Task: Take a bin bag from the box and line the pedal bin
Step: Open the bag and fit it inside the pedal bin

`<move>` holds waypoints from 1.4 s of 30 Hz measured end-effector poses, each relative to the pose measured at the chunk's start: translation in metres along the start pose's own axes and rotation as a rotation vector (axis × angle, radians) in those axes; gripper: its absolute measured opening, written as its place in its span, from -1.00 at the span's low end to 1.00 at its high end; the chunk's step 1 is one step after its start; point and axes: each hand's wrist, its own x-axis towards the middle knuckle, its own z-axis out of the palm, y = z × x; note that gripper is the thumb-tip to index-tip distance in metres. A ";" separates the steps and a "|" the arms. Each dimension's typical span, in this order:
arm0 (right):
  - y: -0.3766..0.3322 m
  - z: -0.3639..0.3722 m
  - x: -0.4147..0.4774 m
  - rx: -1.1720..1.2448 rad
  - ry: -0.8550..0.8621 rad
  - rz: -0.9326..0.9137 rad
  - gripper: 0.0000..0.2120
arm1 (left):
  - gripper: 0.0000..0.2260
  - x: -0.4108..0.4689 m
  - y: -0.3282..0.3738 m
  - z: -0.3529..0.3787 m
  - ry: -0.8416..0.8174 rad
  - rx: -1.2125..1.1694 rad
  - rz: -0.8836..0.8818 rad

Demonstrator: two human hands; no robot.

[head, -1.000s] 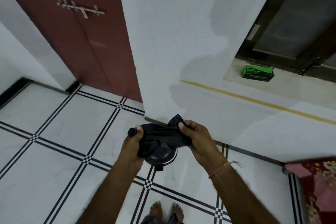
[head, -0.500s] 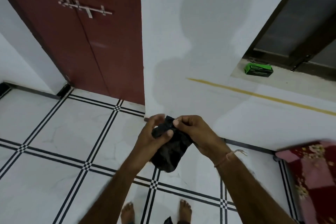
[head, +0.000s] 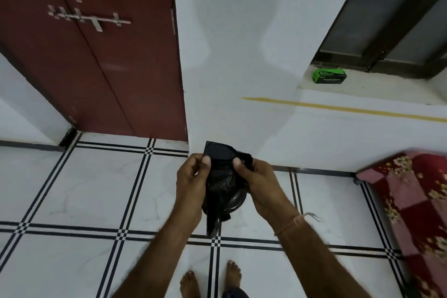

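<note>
Floor (head: 72, 189): bin (head: 235, 201) mostly hidden behind bag (head: 221, 172).

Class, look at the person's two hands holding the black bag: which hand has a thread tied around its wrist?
The right hand: an orange thread circles its wrist with loose ends trailing. The left hand, pinching the bin bag too, has a bare wrist.
</note>
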 end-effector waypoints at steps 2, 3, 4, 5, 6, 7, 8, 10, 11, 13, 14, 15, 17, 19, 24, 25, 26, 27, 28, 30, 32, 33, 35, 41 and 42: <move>0.004 0.000 0.003 0.016 0.009 -0.050 -0.77 | -0.67 0.001 -0.002 -0.001 0.005 -0.008 -0.057; 0.006 0.001 0.004 0.020 0.011 -0.066 -0.77 | -0.67 0.002 -0.003 -0.001 0.011 -0.011 -0.085; 0.007 0.001 0.005 0.019 0.012 -0.073 -0.78 | -0.68 0.003 -0.003 -0.001 0.023 -0.020 -0.111; 0.007 0.002 0.005 0.016 0.014 -0.075 -0.80 | -0.69 0.004 -0.003 0.001 0.044 -0.032 -0.137; 0.008 0.002 0.006 0.009 0.018 -0.072 -0.83 | -0.69 0.006 -0.002 0.003 0.073 -0.045 -0.162; 0.009 0.000 0.008 -0.002 0.015 -0.065 -0.85 | -0.70 0.007 -0.001 0.005 0.104 -0.051 -0.184; 0.009 0.000 0.009 -0.016 0.004 -0.062 -0.86 | -0.70 0.009 0.000 0.007 0.130 -0.056 -0.197; 0.009 -0.002 0.012 -0.020 -0.021 -0.064 -0.86 | -0.74 0.012 0.001 0.009 0.173 -0.073 -0.204; 0.008 -0.003 0.013 -0.007 -0.023 -0.063 -0.86 | -0.77 0.013 0.002 0.010 0.196 -0.095 -0.208; 0.006 -0.005 0.014 0.016 -0.025 -0.057 -0.84 | -0.78 0.015 0.004 0.012 0.224 -0.141 -0.208; 0.006 -0.006 0.015 0.019 -0.033 -0.057 -0.84 | -0.77 0.016 0.005 0.013 0.230 -0.149 -0.212; 0.005 -0.007 0.015 0.016 -0.045 -0.060 -0.84 | -0.76 0.016 0.007 0.014 0.232 -0.149 -0.219; 0.004 -0.011 0.017 0.012 -0.050 -0.069 -0.80 | -0.74 0.018 0.008 0.016 0.250 -0.135 -0.232; 0.004 -0.015 0.021 0.023 -0.037 -0.064 -0.70 | -0.68 0.020 0.010 0.020 0.253 -0.130 -0.248; 0.005 -0.009 0.024 0.148 0.008 0.013 -0.75 | -0.63 0.017 0.004 0.023 0.168 -0.111 -0.251; 0.005 -0.010 0.025 0.173 0.017 0.022 -0.75 | -0.64 0.017 0.003 0.024 0.168 -0.118 -0.256; 0.005 -0.011 0.026 0.179 0.024 0.027 -0.73 | -0.68 0.017 0.000 0.023 0.179 -0.123 -0.267; 0.005 -0.012 0.027 0.176 0.024 0.023 -0.69 | -0.71 0.017 -0.001 0.023 0.197 -0.127 -0.280; 0.006 -0.013 0.027 0.173 0.030 0.018 -0.66 | -0.73 0.017 -0.003 0.024 0.212 -0.131 -0.286; 0.007 -0.013 0.027 0.170 0.047 0.002 -0.65 | -0.61 0.017 -0.003 0.025 0.194 -0.134 -0.257; 0.008 -0.013 0.027 0.130 0.042 -0.007 -0.62 | -0.49 0.015 -0.002 0.030 0.144 -0.128 -0.216; 0.007 -0.014 0.027 0.111 0.034 -0.005 -0.60 | -0.50 0.015 0.001 0.033 0.126 -0.128 -0.203; 0.006 -0.017 0.026 0.092 0.018 0.011 -0.58 | -0.60 0.016 0.003 0.037 0.104 -0.156 -0.222; 0.010 -0.021 0.027 0.117 -0.079 0.086 -0.56 | -0.63 0.021 0.006 0.044 0.218 -0.143 -0.310; 0.009 -0.021 0.027 0.119 -0.076 0.091 -0.60 | -0.62 0.022 0.005 0.046 0.232 -0.127 -0.291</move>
